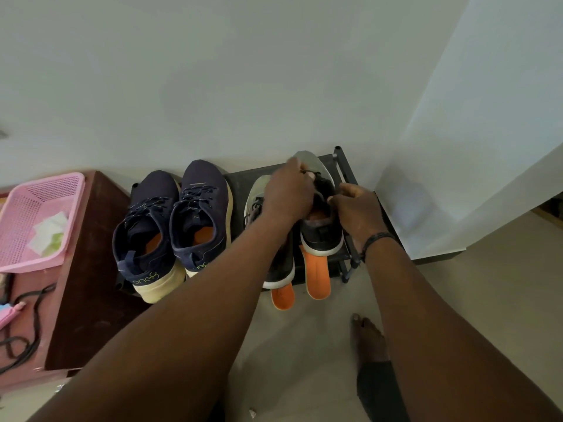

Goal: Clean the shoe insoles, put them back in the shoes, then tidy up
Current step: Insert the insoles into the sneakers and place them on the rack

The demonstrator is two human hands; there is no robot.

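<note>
Meanwhile, both hands grip the dark grey knit sneaker (320, 229) on the black metal shoe rack (347, 178), left hand (288, 196) at its laces, right hand (356, 214) at its collar; two loose orange foam insoles (316, 275) overhanging the rack's front edge could be knocked off

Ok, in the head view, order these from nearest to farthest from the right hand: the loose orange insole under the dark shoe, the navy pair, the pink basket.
From the right hand:
1. Loose orange insole, just below it on the rack.
2. Navy pair, to the left, beyond the left hand.
3. Pink basket, far left on the brown cabinet.
</note>
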